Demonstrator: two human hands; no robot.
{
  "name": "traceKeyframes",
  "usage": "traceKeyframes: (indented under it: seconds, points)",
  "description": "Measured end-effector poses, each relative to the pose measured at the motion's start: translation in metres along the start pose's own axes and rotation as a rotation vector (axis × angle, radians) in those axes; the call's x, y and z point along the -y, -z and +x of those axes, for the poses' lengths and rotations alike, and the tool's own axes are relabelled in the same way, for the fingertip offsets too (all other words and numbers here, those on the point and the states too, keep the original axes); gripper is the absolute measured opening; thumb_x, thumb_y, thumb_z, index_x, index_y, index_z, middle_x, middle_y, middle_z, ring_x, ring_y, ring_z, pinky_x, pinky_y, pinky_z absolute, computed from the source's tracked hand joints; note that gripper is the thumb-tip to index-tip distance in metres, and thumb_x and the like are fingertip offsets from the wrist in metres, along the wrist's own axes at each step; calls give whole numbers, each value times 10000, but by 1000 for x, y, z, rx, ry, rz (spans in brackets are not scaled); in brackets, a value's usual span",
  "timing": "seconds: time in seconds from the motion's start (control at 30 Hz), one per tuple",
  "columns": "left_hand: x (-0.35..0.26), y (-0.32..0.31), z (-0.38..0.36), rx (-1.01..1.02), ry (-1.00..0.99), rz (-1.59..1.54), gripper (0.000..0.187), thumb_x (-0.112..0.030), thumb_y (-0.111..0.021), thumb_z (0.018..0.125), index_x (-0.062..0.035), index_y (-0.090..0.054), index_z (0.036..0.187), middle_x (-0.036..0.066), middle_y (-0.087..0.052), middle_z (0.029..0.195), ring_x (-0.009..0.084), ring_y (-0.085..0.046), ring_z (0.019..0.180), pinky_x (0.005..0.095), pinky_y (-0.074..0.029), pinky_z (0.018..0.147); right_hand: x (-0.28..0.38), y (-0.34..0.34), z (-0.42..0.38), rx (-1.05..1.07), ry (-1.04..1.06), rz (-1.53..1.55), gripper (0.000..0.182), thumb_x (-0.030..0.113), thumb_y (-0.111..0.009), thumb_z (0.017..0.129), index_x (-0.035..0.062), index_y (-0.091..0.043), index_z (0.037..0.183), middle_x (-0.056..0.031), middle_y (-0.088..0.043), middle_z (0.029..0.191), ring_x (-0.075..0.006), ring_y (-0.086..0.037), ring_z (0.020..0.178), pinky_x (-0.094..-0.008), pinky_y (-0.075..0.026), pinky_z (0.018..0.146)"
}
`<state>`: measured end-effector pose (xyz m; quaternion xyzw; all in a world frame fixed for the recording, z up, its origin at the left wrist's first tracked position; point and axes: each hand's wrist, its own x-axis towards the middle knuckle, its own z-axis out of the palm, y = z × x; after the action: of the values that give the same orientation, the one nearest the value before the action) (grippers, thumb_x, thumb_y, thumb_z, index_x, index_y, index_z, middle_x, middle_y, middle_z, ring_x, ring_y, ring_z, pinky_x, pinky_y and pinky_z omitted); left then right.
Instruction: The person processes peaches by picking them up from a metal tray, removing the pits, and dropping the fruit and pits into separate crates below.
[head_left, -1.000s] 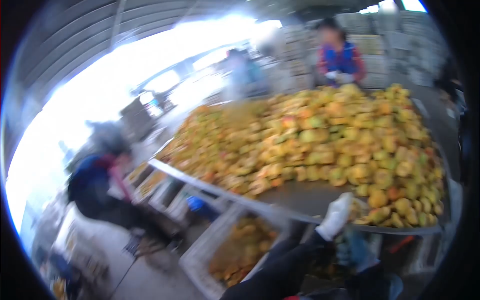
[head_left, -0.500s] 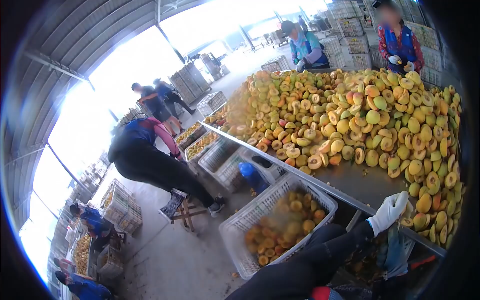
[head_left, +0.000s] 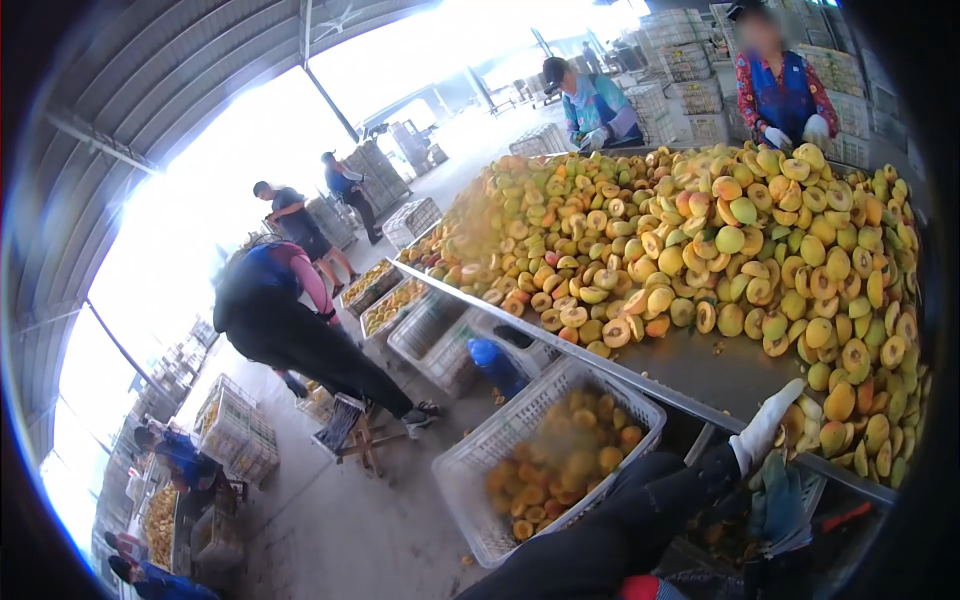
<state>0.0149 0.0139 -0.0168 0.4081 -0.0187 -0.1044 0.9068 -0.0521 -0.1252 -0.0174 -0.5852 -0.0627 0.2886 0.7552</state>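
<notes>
My left hand [head_left: 762,428], in a white glove below a black sleeve, is over the metal table's near edge [head_left: 640,378]. Its fingers are stretched out beside the halved peaches [head_left: 800,425], with nothing visible in them. Just below it is a blue-green glove-like shape [head_left: 782,505], perhaps my right hand; its fingers cannot be made out. Halved, pitted peaches [head_left: 700,250] are heaped across the table. A white crate [head_left: 460,470] with peach halves [head_left: 560,465] stands below the edge.
A blue bottle-like object [head_left: 497,365] is by more crates [head_left: 430,345]. A person [head_left: 280,310] bends near a small stool [head_left: 350,430]. Two people [head_left: 600,110] [head_left: 788,90] stand across the table; others are farther back and at lower left. Crate stacks [head_left: 235,430] stand left.
My left hand has moved slightly left and down, its fingers now straighter. The co-worker at upper right has lowered their hands. The view has shifted slightly.
</notes>
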Motion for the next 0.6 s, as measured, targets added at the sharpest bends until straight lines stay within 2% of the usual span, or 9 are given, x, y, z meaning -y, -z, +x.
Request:
traceKeyframes:
  seconds: [0.1, 0.17, 0.23, 0.27, 0.3, 0.33, 0.4, 0.53, 0.6]
  points:
    - [10, 17, 16, -67, 73, -193, 556, -567, -430, 1018, -48, -618, 1089, 97, -676, 859, 223, -641, 646, 324, -519, 548, -15, -9, 17, -14, 280, 3, 216, 232, -522, 1028, 101, -638, 1154, -79, -634, 964, -137, -599, 753, -277, -512, 682]
    - [1, 24, 16, -31, -164, 25, 580, -588, -458, 997, -41, -633, 1075, 97, -670, 918, 205, -645, 806, 353, -530, 705, -29, 8, 21, -44, 355, -368, 205, 174, -631, 965, 40, -686, 1110, -91, -707, 952, -156, -656, 782, -316, -530, 704]
    - [-19, 16, 7, -79, -14, -64, 614, -614, -429, 984, -40, -628, 1075, 95, -655, 932, 209, -622, 806, 356, -521, 718, 6, 1, 2, -59, 279, -560, 230, 176, -654, 968, -17, -679, 1089, -75, -718, 903, -102, -613, 798, -311, -516, 671]
    - [-29, 6, 3, -80, 54, -137, 626, -622, -397, 983, -47, -618, 1096, 102, -648, 967, 225, -608, 805, 363, -513, 726, 19, 5, -3, 16, 217, -618, 272, 214, -675, 953, -11, -670, 1105, -105, -714, 858, -128, -624, 761, -352, -519, 677]
    - [-20, 29, 14, 74, 82, -226, 613, -613, -376, 988, -59, -608, 1116, 117, -638, 1004, 251, -600, 818, 378, -512, 736, 13, 7, -2, -54, 374, -611, 282, 232, -672, 950, -10, -672, 1095, -172, -707, 851, -237, -674, 774, -380, -522, 674]
    - [-28, 8, 5, -57, 31, -106, 614, -598, -367, 1002, -47, -615, 1109, 125, -635, 1006, 253, -602, 828, 383, -517, 726, 9, 12, 4, -88, 550, -617, 293, 250, -669, 946, -9, -674, 1085, -239, -700, 844, -346, -724, 787, -408, -526, 671]
    - [-35, -6, -7, -102, -42, -80, 638, -590, -413, 1011, 4, -592, 1157, 157, -652, 1008, 250, -609, 800, 360, -530, 609, 6, 13, 8, -135, 462, -618, 311, 273, -661, 949, 0, -658, 1098, -247, -692, 840, -388, -706, 797, -420, -524, 670]
    - [-40, -19, -21, -188, -91, 77, 632, -578, -415, 1016, 13, -607, 1129, 156, -671, 971, 246, -619, 781, 366, -533, 655, 8, 10, 6, -136, 385, -667, 334, 312, -652, 951, 10, -643, 1091, -250, -687, 855, -412, -691, 817, -425, -519, 667]
    - [-46, -12, -28, -216, -182, 191, 653, -586, -419, 1013, 27, -621, 1111, 154, -692, 951, 233, -636, 811, 366, -534, 698, -1, 12, 6, -113, 378, -676, 283, 258, -669, 915, 8, -664, 1048, -194, -705, 907, -345, -701, 855, -429, -530, 740]
